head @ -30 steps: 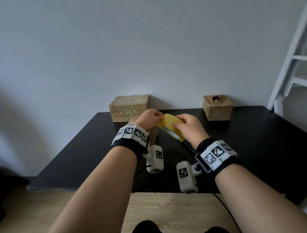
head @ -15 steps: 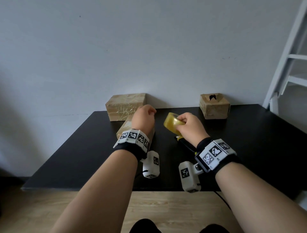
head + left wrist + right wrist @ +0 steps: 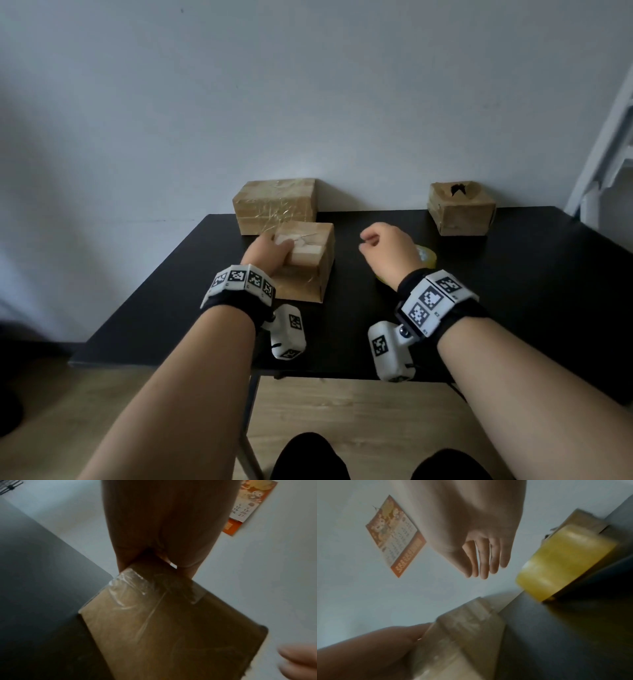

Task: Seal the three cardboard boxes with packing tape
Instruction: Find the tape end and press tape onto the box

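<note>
Head view, room first: I log a pale grey wall point(image 3: 308, 85) across the upper frame, a wood floor point(image 3: 359, 407) along the bottom, a white frame point(image 3: 606, 147) at the right edge. Black table point(image 3: 531, 291) spans the middle band. On it, upper centre against the wall, a taped back box point(image 3: 274, 205); upper right, a far box point(image 3: 460, 214) with a torn dark hole in its top; centre left, the near box point(image 3: 308, 270), just in front of the back box, whether touching I cannot tell. My left hand point(image 3: 265, 251) grips the near box at its left top edge, fingers curled over it; left wrist view shows clear tape on that box face. My right hand point(image 3: 387, 253) hovers right of centre, fingers loosely bent, holding nothing. Yellow tape roll point(image 3: 426, 257) rests on the table behind it. Orange wall calendar point(image 3: 395, 536) shows in the right wrist view, upper left.
</note>
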Demonstrator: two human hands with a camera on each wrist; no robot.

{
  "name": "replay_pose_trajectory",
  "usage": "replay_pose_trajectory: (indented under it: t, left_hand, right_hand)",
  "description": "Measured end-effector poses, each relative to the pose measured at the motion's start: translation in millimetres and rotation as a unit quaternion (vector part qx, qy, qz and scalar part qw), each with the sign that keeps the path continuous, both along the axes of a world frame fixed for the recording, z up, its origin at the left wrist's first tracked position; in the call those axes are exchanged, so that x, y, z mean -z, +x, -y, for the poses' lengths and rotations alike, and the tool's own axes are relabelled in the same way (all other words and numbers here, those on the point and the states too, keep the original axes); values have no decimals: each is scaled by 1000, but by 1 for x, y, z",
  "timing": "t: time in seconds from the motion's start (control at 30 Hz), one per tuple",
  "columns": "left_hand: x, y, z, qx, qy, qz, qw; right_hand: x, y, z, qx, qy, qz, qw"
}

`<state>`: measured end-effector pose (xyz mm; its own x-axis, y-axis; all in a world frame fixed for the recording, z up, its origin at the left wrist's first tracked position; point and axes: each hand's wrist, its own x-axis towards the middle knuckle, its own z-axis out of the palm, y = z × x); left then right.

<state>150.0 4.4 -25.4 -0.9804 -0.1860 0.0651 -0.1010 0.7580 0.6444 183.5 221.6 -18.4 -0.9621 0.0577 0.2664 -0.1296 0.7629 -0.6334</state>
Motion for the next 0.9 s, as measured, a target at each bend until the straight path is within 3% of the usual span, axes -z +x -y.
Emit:
replay_pose_trajectory:
  t: [0.13, 0.33, 0.5, 0.7, 0.8, 0.9]
  left_hand:
    - [6, 2, -1, -6, 0, -5, 1000]
    - [12, 5, 0, 14, 14, -28, 999]
    - [8, 13, 8, 77, 86, -15, 993]
    - [1, 16, 20, 133, 69, 29, 988]
    - [3, 12, 17, 70, 62, 22, 995]
    - [-2, 11, 11, -99, 38, 65, 992]
  right_hand:
    - [-4, 8, 45, -78, -31, 47, 995]
    - [14, -2, 65, -85, -84, 101, 988]
    - [8, -17, 52, -35, -117, 132, 984]
    - [2, -32, 43, 1, -111, 176, 978]
    - [6, -36, 40, 14, -145, 171, 974]
    - [9, -36, 41, 45, -179, 160, 970]
